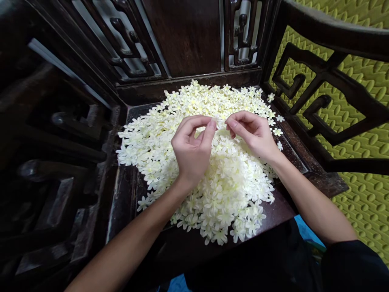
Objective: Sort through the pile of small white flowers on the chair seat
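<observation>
the left hand [191, 156] and right hand [257, 136] stand just apart in the head view, over the heaped white flowers [223, 178], the right toward three o'clock from the left. each draws thumb and forefinger close together; whether they pinch a flower i cannot tell. the heap covers most of the dark wooden seat [281, 209], stray blossoms [277, 132] lying toward three o'clock, beside the openwork armrest [326, 75].
</observation>
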Action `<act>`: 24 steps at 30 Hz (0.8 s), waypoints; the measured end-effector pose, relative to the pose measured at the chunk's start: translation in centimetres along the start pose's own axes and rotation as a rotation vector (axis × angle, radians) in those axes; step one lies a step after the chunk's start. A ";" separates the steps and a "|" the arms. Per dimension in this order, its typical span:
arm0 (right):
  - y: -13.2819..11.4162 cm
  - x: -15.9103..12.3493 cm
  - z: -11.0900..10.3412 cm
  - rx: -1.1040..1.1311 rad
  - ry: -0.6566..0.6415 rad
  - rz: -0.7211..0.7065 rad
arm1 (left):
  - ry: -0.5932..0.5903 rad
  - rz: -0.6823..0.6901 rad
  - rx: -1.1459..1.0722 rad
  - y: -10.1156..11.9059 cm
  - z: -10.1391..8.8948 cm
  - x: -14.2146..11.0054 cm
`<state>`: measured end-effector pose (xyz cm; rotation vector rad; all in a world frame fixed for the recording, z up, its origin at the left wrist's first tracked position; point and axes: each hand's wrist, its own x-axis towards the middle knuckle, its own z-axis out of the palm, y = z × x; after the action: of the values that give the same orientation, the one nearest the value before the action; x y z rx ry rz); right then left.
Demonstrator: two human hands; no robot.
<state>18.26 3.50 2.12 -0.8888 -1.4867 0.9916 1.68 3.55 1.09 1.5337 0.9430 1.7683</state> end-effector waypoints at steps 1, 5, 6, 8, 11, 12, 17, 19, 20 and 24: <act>0.2 0.1 -0.2 -0.058 0.049 -0.010 | 0.031 -0.015 -0.023 0.0 0.0 0.1; 1.3 0.7 -1.3 -0.506 0.240 -0.053 | 0.144 -0.043 -0.132 -0.4 -0.2 0.4; 1.6 0.8 -1.6 -0.625 0.230 -0.050 | 0.158 -0.049 -0.148 -0.4 -0.2 0.4; 2.2 0.7 -2.1 -0.811 0.135 -0.027 | 0.181 -0.066 -0.164 -0.4 -0.3 0.5; 3.1 0.3 -2.3 -0.956 -0.021 0.040 | 0.209 -0.092 -0.153 -0.3 -0.3 0.7; 3.3 0.2 -2.3 -0.974 -0.058 0.050 | 0.215 -0.102 -0.149 -0.3 -0.3 0.7; 3.9 0.0 -2.1 -0.928 -0.112 0.084 | 0.193 -0.125 -0.114 -0.3 -0.4 0.8; 3.7 0.1 -2.1 -0.896 -0.088 0.092 | 0.176 -0.122 -0.078 -0.4 -0.4 0.7; 3.6 0.2 -2.1 -0.887 -0.062 0.084 | 0.169 -0.120 -0.062 -0.3 -0.5 0.7; 2.8 0.4 -1.9 -0.803 0.093 0.075 | 0.161 -0.106 -0.055 -0.3 -0.5 0.7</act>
<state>20.09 5.12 -0.21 -1.5363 -1.8007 0.3651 1.11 4.23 1.22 1.2987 1.0249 1.8463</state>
